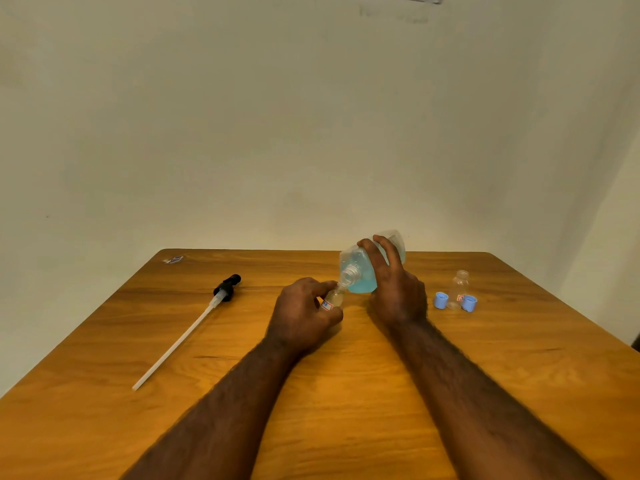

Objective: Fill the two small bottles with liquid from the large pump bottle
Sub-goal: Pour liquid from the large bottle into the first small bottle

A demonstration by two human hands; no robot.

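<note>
My right hand (394,289) grips the large clear bottle (360,268) of blue liquid, tipped over to the left with its open neck pointing down. The neck meets the mouth of a small clear bottle (334,298) with a red and blue label, which my left hand (304,315) holds tilted above the table. A second small bottle (459,289) stands upright and uncapped at the right, and it looks empty. Two blue caps (441,301) (469,303) lie on either side of its base.
The black pump head with its long white tube (194,323) lies on the wooden table (104,393) at the left. A small wrapper scrap (173,260) sits at the far left corner. A pale wall rises behind the table.
</note>
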